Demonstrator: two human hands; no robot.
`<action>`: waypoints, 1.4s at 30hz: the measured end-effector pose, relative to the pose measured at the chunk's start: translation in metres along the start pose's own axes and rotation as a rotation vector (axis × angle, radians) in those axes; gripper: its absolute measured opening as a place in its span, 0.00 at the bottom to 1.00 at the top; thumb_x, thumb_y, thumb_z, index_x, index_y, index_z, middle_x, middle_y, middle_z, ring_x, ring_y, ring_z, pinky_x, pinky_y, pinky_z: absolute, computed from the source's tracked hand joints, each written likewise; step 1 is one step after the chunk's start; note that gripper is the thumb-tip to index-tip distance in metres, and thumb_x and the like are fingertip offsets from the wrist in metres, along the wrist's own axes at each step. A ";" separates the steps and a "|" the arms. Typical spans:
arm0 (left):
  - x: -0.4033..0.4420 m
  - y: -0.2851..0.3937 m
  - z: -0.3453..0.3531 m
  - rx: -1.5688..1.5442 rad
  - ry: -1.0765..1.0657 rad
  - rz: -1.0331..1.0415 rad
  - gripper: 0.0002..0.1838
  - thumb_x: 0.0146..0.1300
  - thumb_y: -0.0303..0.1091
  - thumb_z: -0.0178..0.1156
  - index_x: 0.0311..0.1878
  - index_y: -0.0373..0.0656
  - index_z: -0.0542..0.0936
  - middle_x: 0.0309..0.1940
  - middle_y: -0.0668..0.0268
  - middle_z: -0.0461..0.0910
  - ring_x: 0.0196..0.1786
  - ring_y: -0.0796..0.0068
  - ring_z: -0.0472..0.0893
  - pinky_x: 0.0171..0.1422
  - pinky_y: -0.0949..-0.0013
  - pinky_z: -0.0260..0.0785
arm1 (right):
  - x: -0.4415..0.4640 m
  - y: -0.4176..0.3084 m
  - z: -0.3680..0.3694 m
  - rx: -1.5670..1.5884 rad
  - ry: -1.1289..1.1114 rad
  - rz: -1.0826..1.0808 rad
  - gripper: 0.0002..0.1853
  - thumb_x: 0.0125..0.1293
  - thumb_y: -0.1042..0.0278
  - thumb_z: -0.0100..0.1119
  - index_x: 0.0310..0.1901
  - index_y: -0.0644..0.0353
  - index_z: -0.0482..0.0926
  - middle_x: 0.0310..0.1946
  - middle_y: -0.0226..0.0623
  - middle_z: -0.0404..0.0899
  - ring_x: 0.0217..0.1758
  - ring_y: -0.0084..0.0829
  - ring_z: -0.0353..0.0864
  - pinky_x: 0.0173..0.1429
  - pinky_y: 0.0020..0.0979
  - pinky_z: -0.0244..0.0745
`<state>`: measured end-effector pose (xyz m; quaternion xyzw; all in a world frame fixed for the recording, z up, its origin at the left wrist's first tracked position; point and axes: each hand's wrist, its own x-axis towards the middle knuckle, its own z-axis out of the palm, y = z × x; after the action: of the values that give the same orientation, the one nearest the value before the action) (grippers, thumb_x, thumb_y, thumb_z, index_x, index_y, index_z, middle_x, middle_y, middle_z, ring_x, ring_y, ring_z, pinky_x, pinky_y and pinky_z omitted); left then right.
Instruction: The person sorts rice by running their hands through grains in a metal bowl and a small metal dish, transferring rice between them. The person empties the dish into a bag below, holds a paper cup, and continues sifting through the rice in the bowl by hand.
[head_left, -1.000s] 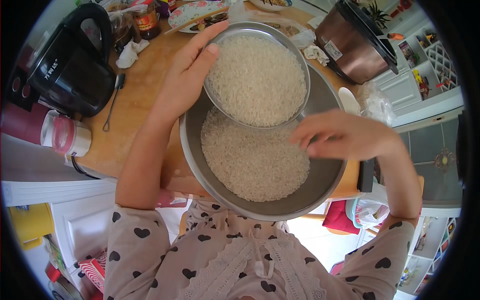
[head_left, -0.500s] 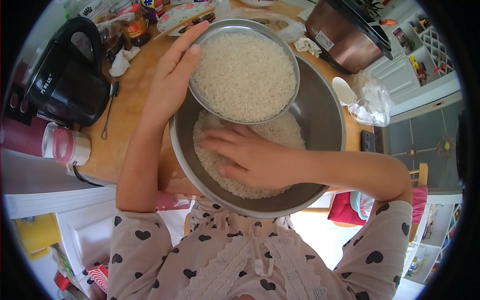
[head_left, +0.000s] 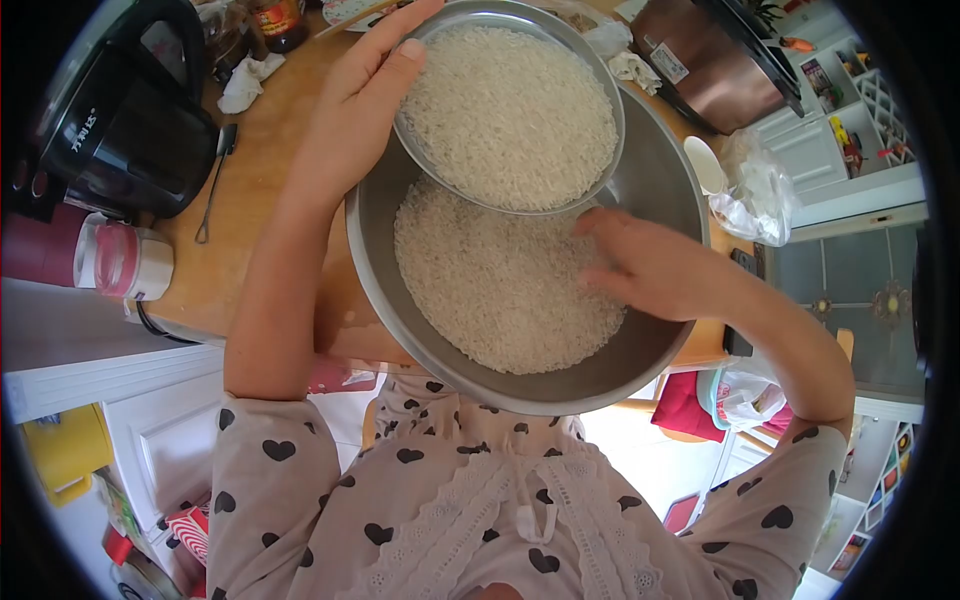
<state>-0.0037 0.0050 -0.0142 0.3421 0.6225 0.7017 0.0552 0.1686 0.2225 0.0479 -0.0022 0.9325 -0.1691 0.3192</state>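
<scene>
My left hand [head_left: 375, 95] grips the left rim of a round metal dish [head_left: 613, 150], thumb on top. White rice [head_left: 515, 115] fills that dish, which sits over the far side of a large steel bowl [head_left: 375, 290]. More rice [head_left: 500, 285] lies spread on the bowl's bottom. At the right side of the bowl, my right hand [head_left: 650, 262] hangs over the edge of this rice with its fingers bent and a little apart; nothing shows between them.
On the left of the wooden table [head_left: 265, 190] stand a black kettle [head_left: 130, 120], a long-handled spoon [head_left: 215, 185] and a pink-and-white jar [head_left: 130, 262]. A brown cooker [head_left: 710, 65], a white cup [head_left: 704, 165] and a plastic bag [head_left: 757, 190] are at the right.
My right hand has gone from the rice in the bowl's middle to its right side. The dish stays in my left hand. The whole view has shifted slightly.
</scene>
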 end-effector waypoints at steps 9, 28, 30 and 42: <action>-0.001 0.005 0.000 0.056 0.014 -0.019 0.22 0.75 0.32 0.45 0.69 0.34 0.66 0.65 0.61 0.69 0.66 0.73 0.67 0.70 0.73 0.57 | 0.010 -0.053 0.033 0.195 -0.054 -0.355 0.27 0.65 0.51 0.58 0.58 0.63 0.69 0.53 0.55 0.72 0.53 0.51 0.76 0.58 0.45 0.70; -0.001 0.003 -0.001 0.096 0.010 0.058 0.21 0.73 0.35 0.47 0.66 0.41 0.71 0.55 0.68 0.76 0.57 0.80 0.71 0.64 0.76 0.60 | 0.012 -0.026 -0.058 0.876 -0.354 -0.236 0.12 0.60 0.65 0.59 0.42 0.63 0.77 0.23 0.33 0.76 0.28 0.21 0.77 0.27 0.21 0.67; -0.001 0.006 -0.002 0.140 0.000 0.067 0.21 0.73 0.35 0.47 0.66 0.40 0.71 0.55 0.68 0.76 0.57 0.80 0.71 0.64 0.76 0.60 | 0.024 -0.029 -0.069 0.897 -0.208 -0.292 0.13 0.60 0.66 0.60 0.44 0.64 0.77 0.28 0.35 0.79 0.32 0.24 0.80 0.32 0.23 0.73; -0.002 0.005 -0.001 0.096 0.002 0.042 0.21 0.73 0.35 0.47 0.66 0.39 0.70 0.59 0.66 0.75 0.60 0.78 0.70 0.66 0.75 0.59 | 0.029 -0.004 -0.101 0.899 0.272 -0.515 0.23 0.66 0.64 0.58 0.61 0.63 0.73 0.57 0.40 0.77 0.55 0.30 0.80 0.57 0.30 0.75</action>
<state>-0.0015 0.0024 -0.0106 0.3568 0.6482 0.6723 0.0237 0.0844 0.2474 0.1064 -0.0718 0.7702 -0.6235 0.1132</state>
